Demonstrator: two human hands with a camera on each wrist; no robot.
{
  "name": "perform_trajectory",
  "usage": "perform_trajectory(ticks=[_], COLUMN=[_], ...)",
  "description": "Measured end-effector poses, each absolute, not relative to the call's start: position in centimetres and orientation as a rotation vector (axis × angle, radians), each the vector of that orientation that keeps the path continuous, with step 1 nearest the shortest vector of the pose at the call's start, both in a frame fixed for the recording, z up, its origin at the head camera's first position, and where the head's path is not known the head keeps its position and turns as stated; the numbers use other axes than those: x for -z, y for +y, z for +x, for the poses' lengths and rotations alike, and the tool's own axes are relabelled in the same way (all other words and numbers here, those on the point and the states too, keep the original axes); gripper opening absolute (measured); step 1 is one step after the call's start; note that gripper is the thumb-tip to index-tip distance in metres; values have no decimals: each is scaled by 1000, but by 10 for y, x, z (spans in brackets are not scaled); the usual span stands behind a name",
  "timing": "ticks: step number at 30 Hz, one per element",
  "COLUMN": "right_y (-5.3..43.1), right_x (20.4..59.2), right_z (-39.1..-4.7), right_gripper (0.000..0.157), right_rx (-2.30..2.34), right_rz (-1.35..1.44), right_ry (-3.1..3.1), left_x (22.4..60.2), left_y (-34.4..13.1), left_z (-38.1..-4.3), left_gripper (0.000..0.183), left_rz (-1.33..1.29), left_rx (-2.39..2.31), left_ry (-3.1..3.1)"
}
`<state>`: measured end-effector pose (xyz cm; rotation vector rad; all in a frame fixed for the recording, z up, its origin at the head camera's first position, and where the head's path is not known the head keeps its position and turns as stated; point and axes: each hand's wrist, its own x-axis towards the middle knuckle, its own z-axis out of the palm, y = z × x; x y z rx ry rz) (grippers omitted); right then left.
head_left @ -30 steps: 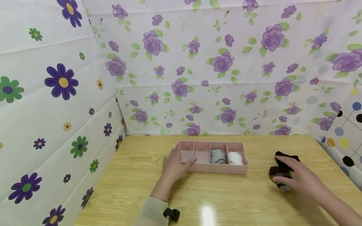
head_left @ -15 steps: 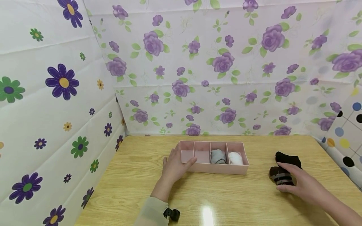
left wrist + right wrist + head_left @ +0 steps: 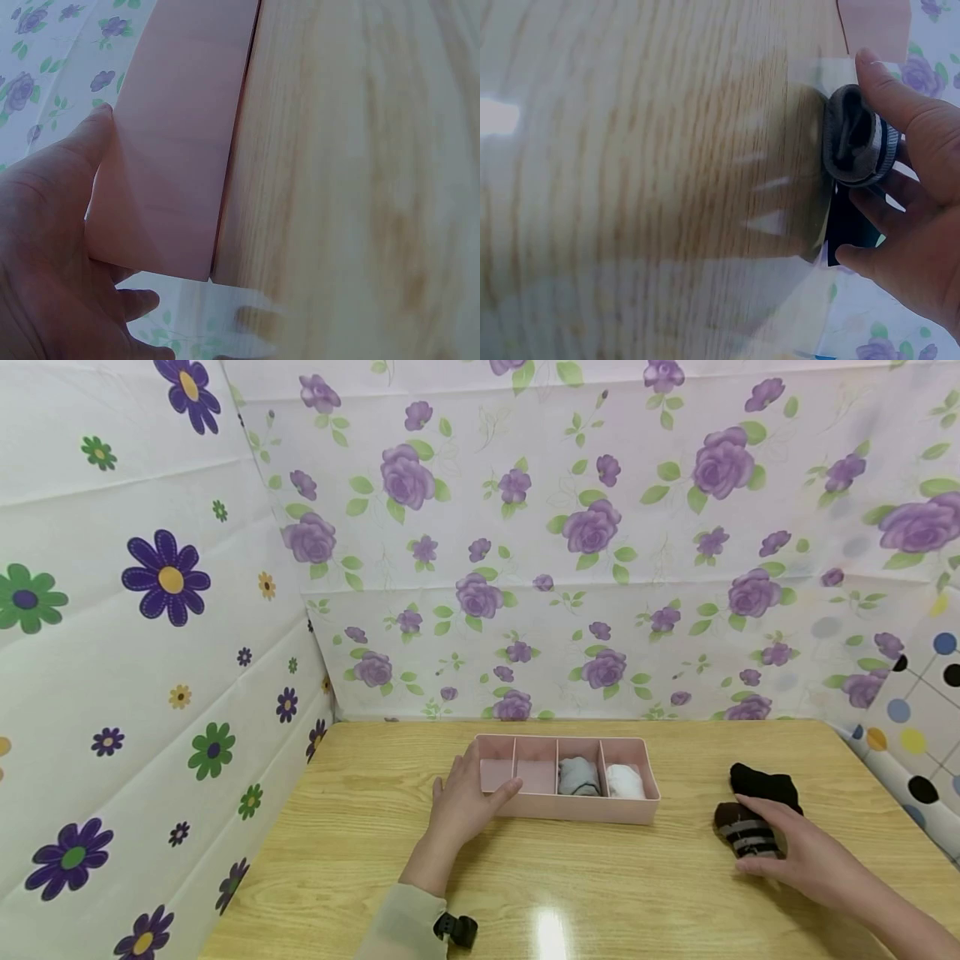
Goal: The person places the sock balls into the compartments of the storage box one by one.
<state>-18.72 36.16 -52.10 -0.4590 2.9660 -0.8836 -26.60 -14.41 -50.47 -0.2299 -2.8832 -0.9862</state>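
At the left end of the pink divided box (image 3: 577,808), my left hand (image 3: 461,802) rests with its thumb over the front rim and its fingers along the end wall. The left wrist view shows the thumb against the box wall (image 3: 176,150). On the right, my right hand (image 3: 813,860) is around a rolled dark sock with grey stripes (image 3: 750,833), thumb on the near side and index finger on the far side. In the right wrist view the sock's rolled opening (image 3: 851,139) faces the camera. A rolled black sock (image 3: 765,785) lies just behind it.
A grey rolled sock (image 3: 578,775) and a white one (image 3: 625,781) sit in the box's two right compartments; the two left compartments show bare bottoms. The wooden table (image 3: 600,885) meets a floral cloth (image 3: 540,635) at the back and another cloth (image 3: 187,693) at the left.
My right hand has come down from over the socks and settled around the striped sock, leaving the black sock uncovered. The left hand and the box have stayed in place.
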Motion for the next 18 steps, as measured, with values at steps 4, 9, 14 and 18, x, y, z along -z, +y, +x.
perform_trajectory(ticks=[4, 9, 14, 18], right_y=[362, 362, 362, 363], right_x=[521, 521, 521, 523], right_z=[-187, -187, -187, -188], right_gripper=[109, 115, 115, 115], right_rx=[892, 876, 846, 831], right_rz=[-462, -476, -465, -454], right_ry=[2947, 2949, 2970, 2986], left_x=[504, 504, 505, 505], left_y=[-145, -145, -145, -145], left_z=[-266, -266, -267, -266], left_gripper=[115, 116, 116, 116], left_rz=[-229, -224, -221, -221], left_rx=[986, 981, 975, 973], left_ry=[-2881, -2886, -2889, -2892])
